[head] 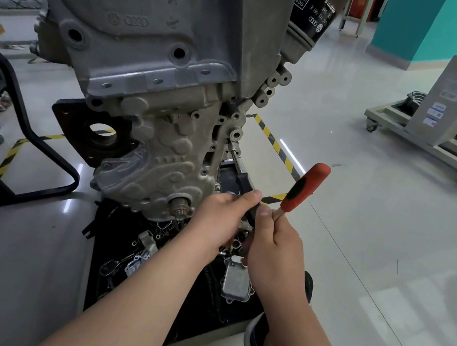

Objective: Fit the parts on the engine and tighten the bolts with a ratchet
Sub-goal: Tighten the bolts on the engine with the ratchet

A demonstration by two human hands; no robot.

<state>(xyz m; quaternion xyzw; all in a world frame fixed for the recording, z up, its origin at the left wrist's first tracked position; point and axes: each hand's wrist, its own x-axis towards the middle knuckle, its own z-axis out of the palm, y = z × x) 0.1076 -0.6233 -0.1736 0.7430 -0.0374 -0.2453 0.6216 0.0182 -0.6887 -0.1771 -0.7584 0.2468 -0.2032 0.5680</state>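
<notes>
A grey engine (158,79) stands on its stand in front of me. A ratchet with a red and black handle (305,187) points up to the right. My right hand (275,248) grips its metal shank just below the handle. My left hand (220,219) holds the black extension (245,184), thumb on top. The extension's thin silver shaft (236,159) runs up to a bolt boss on the engine's right side (233,141). The socket tip is too small to make out.
Loose parts lie on a black mat under the engine: a silver cover (236,280) and small brackets (141,251). A black oil filter (314,8) sticks out at the top right. A black chair frame (35,129) stands left, a wheeled trolley (435,129) right.
</notes>
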